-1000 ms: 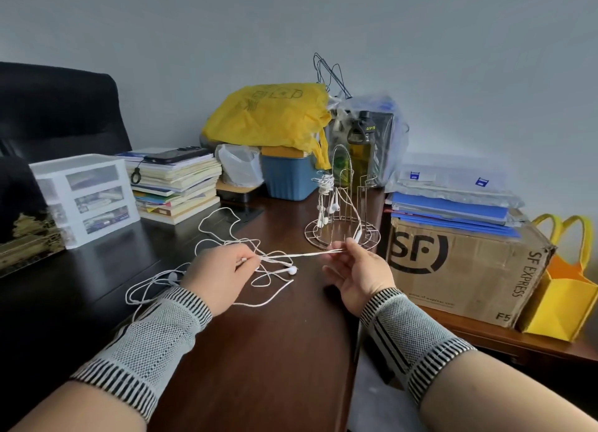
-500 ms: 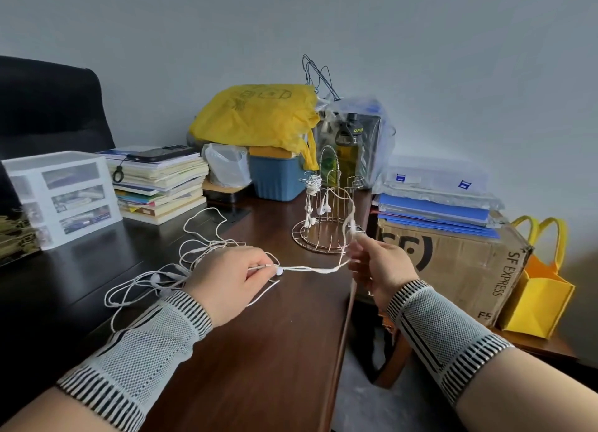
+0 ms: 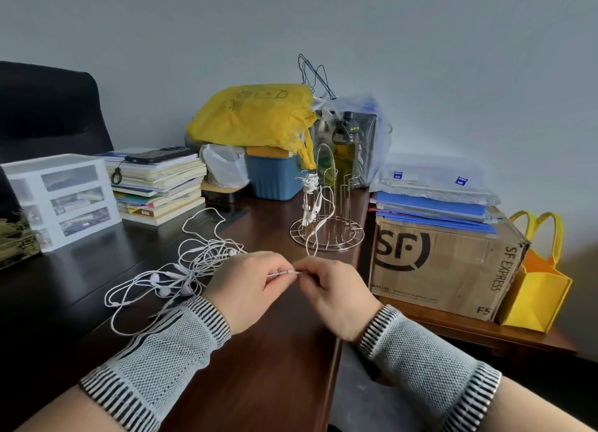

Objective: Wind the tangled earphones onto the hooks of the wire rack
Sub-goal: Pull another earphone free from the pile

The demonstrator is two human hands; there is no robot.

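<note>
Pinching one cord [image 3: 286,272] end between them, both hands, left hand [image 3: 249,286] and right hand [image 3: 336,290], meet near the counter's [image 3: 259,383] right edge; the rack [image 3: 326,231] stands beyond, nearer the right; the tangle [image 3: 181,269] lies left.

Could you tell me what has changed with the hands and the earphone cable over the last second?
The right hand came back from the wire rack to meet the left hand; both now pinch one short stretch of cable, earlier stretched between them. The tangled earphones and rack stayed put.
</note>
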